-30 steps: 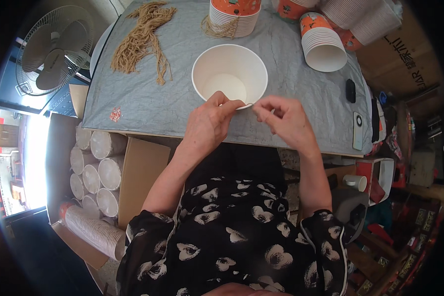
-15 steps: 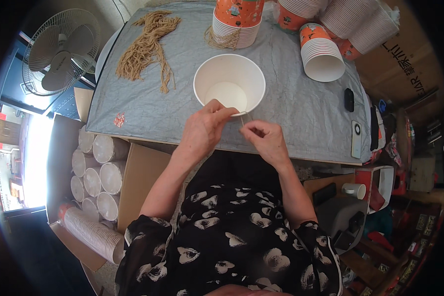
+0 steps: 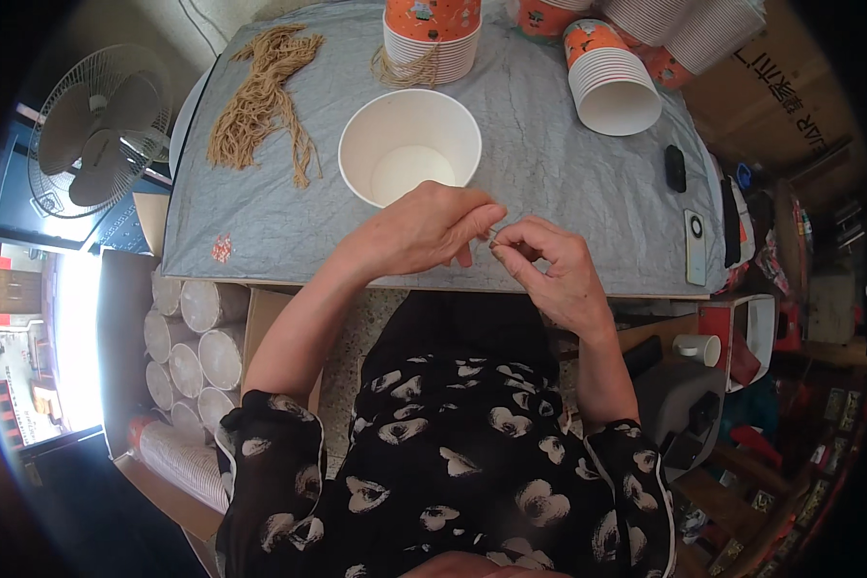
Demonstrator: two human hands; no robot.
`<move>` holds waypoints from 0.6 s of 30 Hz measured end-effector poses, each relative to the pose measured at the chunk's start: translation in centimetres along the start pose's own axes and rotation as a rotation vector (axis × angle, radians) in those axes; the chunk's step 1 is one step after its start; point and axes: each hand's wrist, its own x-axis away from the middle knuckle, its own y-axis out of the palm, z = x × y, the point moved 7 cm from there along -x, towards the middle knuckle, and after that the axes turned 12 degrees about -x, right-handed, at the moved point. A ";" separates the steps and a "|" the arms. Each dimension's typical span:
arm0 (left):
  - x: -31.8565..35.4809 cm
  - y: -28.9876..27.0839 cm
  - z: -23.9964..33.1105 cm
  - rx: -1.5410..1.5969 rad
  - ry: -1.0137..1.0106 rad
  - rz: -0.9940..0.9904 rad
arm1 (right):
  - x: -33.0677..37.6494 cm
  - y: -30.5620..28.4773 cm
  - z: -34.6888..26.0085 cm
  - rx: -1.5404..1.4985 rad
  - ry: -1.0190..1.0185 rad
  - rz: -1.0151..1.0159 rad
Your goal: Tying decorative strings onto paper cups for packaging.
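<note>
A white paper bucket [image 3: 361,144] stands mouth up on the grey-covered table, its near rim partly hidden behind my left hand [image 3: 429,229]. Just right of the rim my two hands almost meet. A short bit of thin string [image 3: 493,234] shows between their fingertips. The left hand is closed in a pinch with its palm turned down. My right hand [image 3: 557,272] pinches the string between thumb and forefinger. At the far left lies a bundle of tan strings [image 3: 260,101]. More of these strings [image 3: 407,67] hang against an orange-patterned bucket stack [image 3: 443,48].
On the far right are a tipped bucket stack [image 3: 615,91] and further stacks [image 3: 708,48]. A black object [image 3: 676,169] and a phone [image 3: 695,246] lie near the right edge. A carton [image 3: 270,323] of stacked buckets stands below left; a fan [image 3: 101,135] is beyond.
My left hand has let go of the bucket's rim and moved right to the right hand. The right hand has shifted slightly right, still pinching the string. The view has shifted a little.
</note>
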 end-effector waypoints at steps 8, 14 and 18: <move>-0.8 0.4 -0.5 0.351 -0.042 -0.092 | 0.4 -1.7 2.1 -0.394 0.123 0.142; -0.8 0.5 -0.7 0.488 -0.025 -0.005 | -0.1 -2.0 2.7 -0.509 0.122 0.179; -0.2 0.2 -0.6 0.436 -0.051 0.086 | -0.1 -2.0 2.8 -0.458 0.082 0.227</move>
